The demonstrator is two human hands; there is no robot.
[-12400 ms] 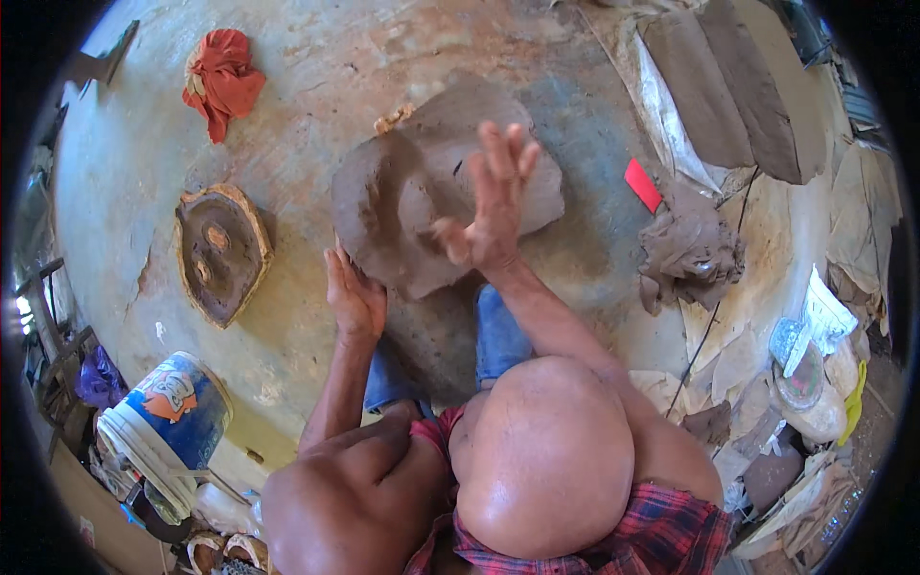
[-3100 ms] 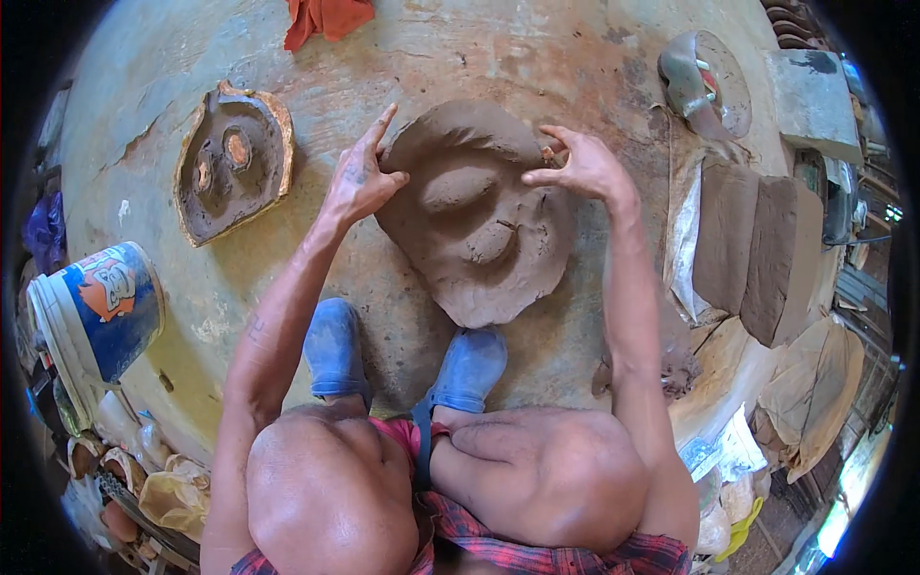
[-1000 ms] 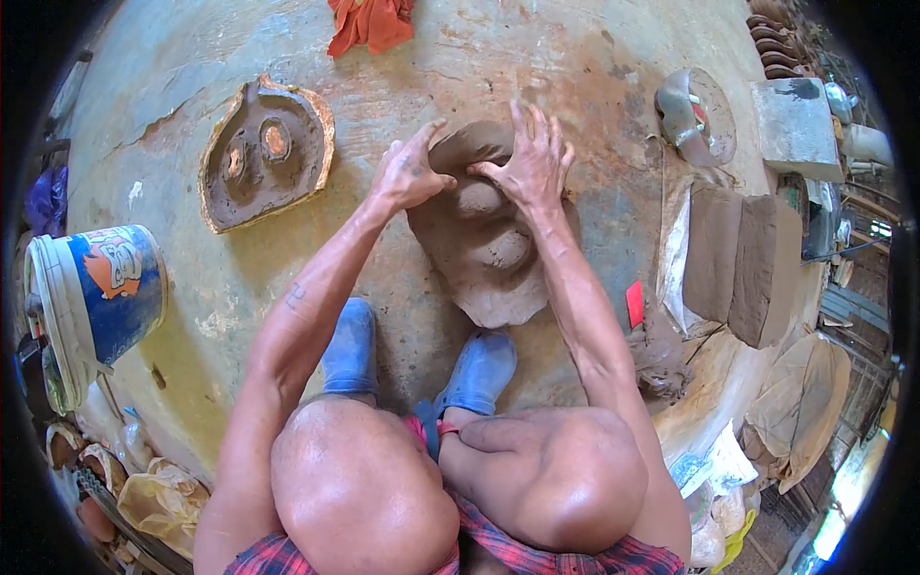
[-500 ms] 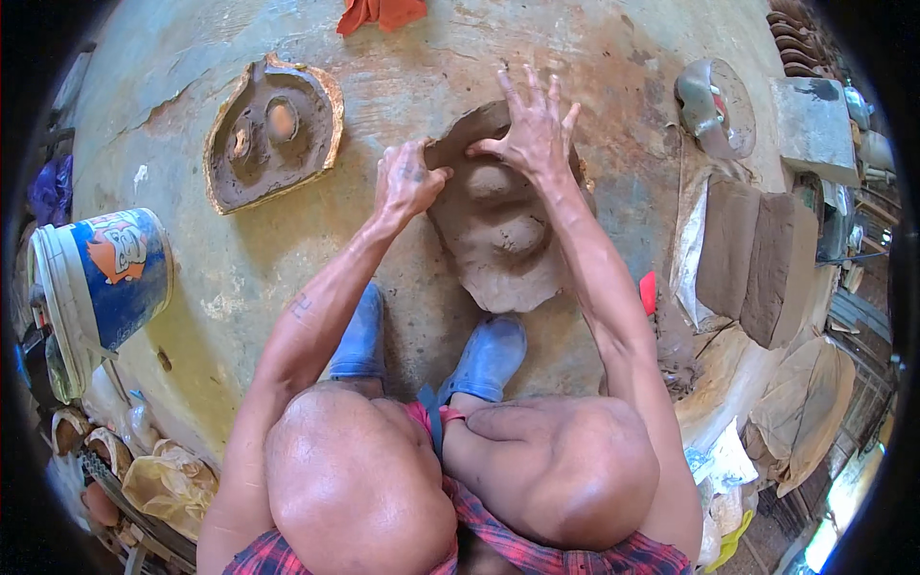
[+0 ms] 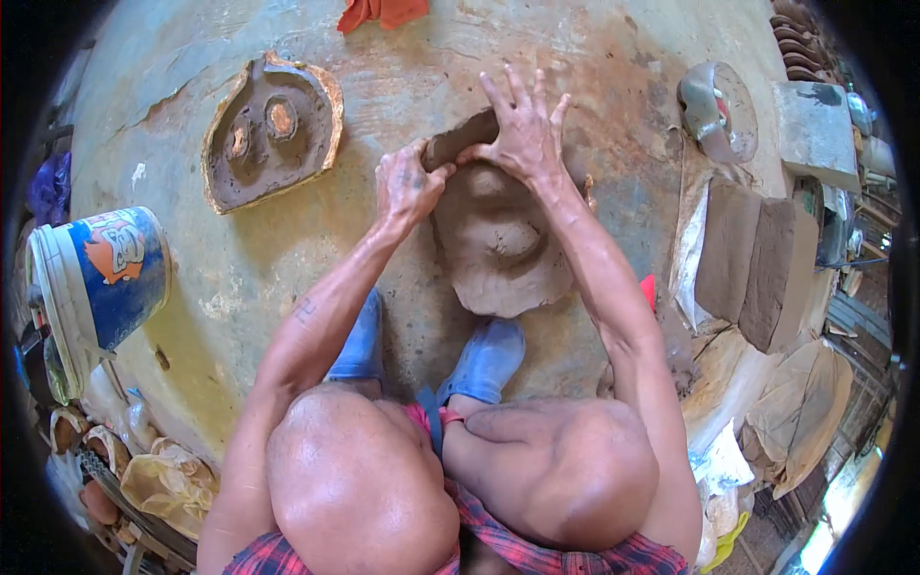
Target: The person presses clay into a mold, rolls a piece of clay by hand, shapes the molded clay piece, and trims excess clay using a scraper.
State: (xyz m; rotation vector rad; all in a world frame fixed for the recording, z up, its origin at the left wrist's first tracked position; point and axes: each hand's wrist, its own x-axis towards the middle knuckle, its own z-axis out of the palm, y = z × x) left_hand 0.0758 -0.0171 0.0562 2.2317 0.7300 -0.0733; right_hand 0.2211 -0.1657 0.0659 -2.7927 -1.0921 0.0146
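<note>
A slab of wet brown clay [image 5: 503, 278] with rounded bulges lies on the floor beyond my feet. Its far left edge stands up as a raised lip [image 5: 460, 137]. My left hand [image 5: 410, 184] is closed on that lip at its left end, thumb on the near side. My right hand [image 5: 524, 134] lies against the far end of the slab, fingers spread wide and thumb at the lip's near face. It covers the slab's far right part, so the clay under the palm is hidden.
A rough-rimmed mould [image 5: 213, 182] lined with dark clay sits to the left, near a blue-and-white bucket [image 5: 129, 278]. On the right are thick clay blocks [image 5: 733, 249], a grey block [image 5: 815, 134] and a curved grey piece [image 5: 704, 110]. Red cloth [image 5: 383, 11] lies at the far edge.
The clay's far edge has been raised and drawn inward between my hands. My right hand has shifted slightly, its fingers still spread; my left hand keeps its hold.
</note>
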